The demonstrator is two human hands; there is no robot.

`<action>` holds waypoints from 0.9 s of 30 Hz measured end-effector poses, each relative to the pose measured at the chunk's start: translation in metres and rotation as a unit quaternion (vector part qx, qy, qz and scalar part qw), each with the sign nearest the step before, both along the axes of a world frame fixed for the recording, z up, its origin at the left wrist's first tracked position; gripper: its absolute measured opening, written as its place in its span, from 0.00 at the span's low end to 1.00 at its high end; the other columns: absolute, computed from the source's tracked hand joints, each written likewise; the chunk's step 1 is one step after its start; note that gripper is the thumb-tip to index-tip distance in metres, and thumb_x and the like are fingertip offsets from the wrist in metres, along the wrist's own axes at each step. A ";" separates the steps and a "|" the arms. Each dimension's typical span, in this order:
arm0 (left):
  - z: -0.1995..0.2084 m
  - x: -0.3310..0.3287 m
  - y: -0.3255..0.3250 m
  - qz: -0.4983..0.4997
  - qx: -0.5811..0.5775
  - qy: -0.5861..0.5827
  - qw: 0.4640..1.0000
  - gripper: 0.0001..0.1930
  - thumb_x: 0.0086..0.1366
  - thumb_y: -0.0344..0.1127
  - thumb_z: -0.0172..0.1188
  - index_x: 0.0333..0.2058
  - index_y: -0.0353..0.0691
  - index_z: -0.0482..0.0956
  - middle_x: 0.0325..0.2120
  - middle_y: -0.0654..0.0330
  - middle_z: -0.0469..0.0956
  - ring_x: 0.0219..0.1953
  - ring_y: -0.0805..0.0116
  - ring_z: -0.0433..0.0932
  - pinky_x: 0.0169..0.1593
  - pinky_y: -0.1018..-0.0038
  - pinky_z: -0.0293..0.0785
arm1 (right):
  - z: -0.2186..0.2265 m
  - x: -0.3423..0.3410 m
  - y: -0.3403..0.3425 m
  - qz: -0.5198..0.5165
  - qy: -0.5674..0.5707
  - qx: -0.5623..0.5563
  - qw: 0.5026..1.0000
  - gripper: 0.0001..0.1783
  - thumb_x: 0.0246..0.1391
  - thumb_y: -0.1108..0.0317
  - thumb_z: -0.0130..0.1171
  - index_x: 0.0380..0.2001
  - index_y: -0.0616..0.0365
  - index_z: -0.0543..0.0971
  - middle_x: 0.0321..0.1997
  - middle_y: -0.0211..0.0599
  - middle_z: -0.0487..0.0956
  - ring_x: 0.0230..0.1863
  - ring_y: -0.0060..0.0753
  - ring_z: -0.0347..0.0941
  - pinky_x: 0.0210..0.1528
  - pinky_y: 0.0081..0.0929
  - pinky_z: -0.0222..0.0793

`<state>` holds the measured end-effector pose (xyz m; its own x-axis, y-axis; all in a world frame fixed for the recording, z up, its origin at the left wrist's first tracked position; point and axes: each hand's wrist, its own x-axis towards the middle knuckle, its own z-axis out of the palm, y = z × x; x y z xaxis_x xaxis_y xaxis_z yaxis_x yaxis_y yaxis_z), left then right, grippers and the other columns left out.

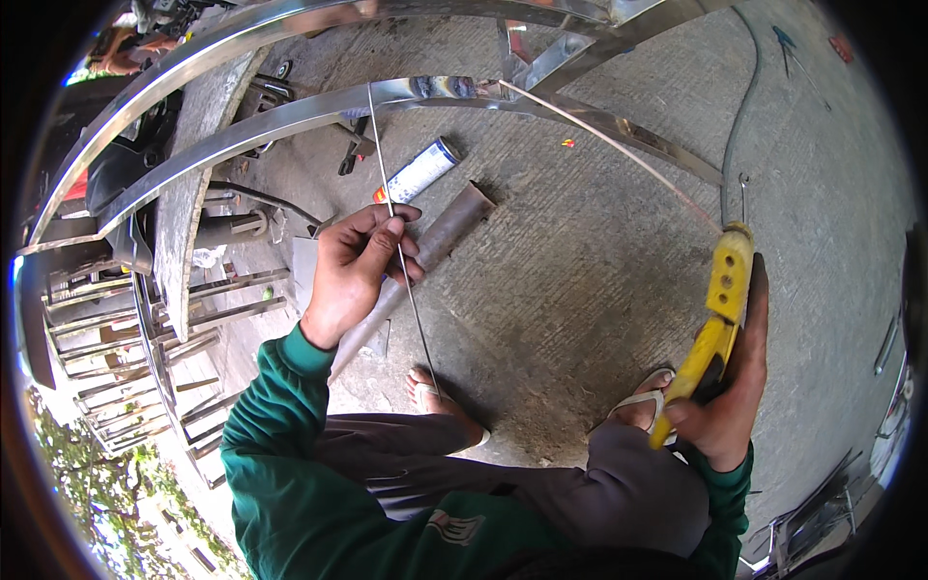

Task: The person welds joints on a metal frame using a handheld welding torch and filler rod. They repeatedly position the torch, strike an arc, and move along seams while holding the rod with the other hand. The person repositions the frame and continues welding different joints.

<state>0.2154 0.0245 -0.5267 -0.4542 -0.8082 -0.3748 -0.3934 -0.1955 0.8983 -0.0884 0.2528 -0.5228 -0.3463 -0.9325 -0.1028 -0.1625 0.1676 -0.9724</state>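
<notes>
My left hand (353, 266) pinches a thin, straight metal rod (379, 145) between thumb and fingers. The rod's upper end lies over a curved, shiny metal tube (290, 111), and its lower end reaches down past my left foot. Wrapped in my right hand (735, 411) is a yellow welding electrode holder (732, 275). A long copper-coloured welding electrode (619, 147) runs from its jaws up-left to the frame, ending near a darkened weld patch (440, 87). Whether that tip touches the metal I cannot tell.
Below the frame a white-and-blue can (422, 169) lies beside a rusty pipe (454, 227). A grey cable (744, 116) and a wrench (743, 193) are on the concrete at right. A board (215, 116) and a barred metal frame (145, 348) stand at left.
</notes>
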 end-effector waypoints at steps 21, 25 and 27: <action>0.003 0.002 0.000 0.007 -0.010 -0.005 1.000 0.13 0.73 0.34 0.50 0.48 0.30 0.76 0.26 0.60 0.78 0.25 0.74 0.80 0.27 0.82 0.73 | 0.003 -0.006 0.024 -0.053 0.015 -0.015 0.998 0.82 0.11 0.55 0.85 0.70 0.70 0.45 0.58 0.52 0.72 0.45 0.39 0.76 0.46 0.26 0.74; 0.004 0.000 0.001 -0.001 -0.009 -0.006 1.000 0.13 0.73 0.34 0.49 0.48 0.30 0.76 0.26 0.60 0.78 0.25 0.74 0.80 0.27 0.82 0.73 | 0.000 -0.001 0.009 0.059 0.187 -0.025 0.980 0.76 0.16 0.59 0.83 0.68 0.74 0.48 0.61 0.61 0.69 0.59 0.53 0.72 0.60 0.37 0.69; 0.004 -0.001 0.001 -0.002 -0.006 -0.003 1.000 0.13 0.73 0.33 0.49 0.48 0.30 0.76 0.26 0.60 0.78 0.25 0.74 0.80 0.27 0.82 0.73 | -0.002 0.001 0.003 0.063 0.163 -0.054 0.983 0.73 0.19 0.58 0.83 0.67 0.73 0.51 0.62 0.64 0.68 0.60 0.56 0.71 0.60 0.40 0.69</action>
<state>0.2143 0.0258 -0.5225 -0.4546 -0.8112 -0.3679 -0.4002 -0.1831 0.8980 -0.0870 0.2558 -0.5244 -0.2259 -0.9694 0.0958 -0.4807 0.0254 -0.8765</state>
